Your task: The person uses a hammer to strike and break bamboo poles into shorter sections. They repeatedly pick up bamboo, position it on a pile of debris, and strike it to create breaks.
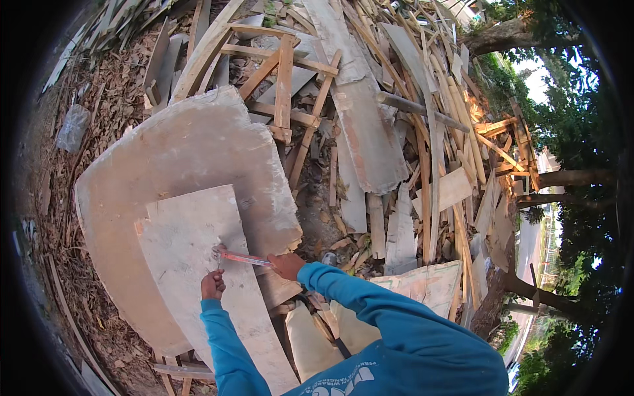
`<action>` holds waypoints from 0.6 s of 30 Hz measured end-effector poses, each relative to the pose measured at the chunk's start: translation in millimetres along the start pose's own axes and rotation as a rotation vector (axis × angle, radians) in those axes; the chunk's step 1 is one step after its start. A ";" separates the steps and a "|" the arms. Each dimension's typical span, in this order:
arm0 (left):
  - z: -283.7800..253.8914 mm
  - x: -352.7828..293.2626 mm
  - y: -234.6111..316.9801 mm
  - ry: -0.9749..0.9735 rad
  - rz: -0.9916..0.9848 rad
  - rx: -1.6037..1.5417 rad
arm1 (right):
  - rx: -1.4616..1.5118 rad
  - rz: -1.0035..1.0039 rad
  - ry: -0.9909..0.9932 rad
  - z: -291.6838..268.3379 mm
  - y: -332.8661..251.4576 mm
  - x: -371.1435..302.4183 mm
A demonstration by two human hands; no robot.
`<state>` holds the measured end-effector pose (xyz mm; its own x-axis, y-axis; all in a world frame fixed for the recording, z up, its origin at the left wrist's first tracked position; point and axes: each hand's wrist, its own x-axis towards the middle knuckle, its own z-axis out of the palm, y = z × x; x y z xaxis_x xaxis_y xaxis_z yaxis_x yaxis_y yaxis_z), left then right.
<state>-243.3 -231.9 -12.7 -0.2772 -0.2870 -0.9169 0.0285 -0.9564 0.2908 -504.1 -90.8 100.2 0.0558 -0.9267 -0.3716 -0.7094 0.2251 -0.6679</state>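
My right hand [286, 266] is wrapped round the end of a hammer [244, 258] with a red handle. The hammer's metal head is over a pale, worn board [191, 221]. Just below the head, my left hand [212, 285] is closed in a pinch above the same board. Whatever its fingers hold, if anything, is too small to make out. The pale board lies on a larger brownish sheet of plywood [178, 145] with a ragged right edge.
Ahead stands a rough wooden frame [284, 86] of nailed battens. Loose planks and poles [429, 132] are heaped to the right. Dry leaves [66, 264] cover the ground at left, where a clear plastic bag [73, 127] lies. Trees [588, 132] line the far right.
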 end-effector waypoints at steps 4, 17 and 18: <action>-1.0 18.8 -12.6 0.019 0.031 0.087 | -0.110 0.050 -0.019 2.1 25.5 13.9; -3.8 34.0 -70.2 0.020 0.277 0.130 | -0.037 0.333 -0.136 22.6 6.2 22.2; -1.4 35.2 -75.4 0.040 0.302 0.146 | -0.035 0.323 -0.142 20.0 7.3 25.2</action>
<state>-253.9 -170.0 -67.2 -0.2392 -0.5611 -0.7924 -0.0348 -0.8107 0.5845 -493.8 -106.5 73.0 -0.0804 -0.7577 -0.6477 -0.7299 0.4872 -0.4794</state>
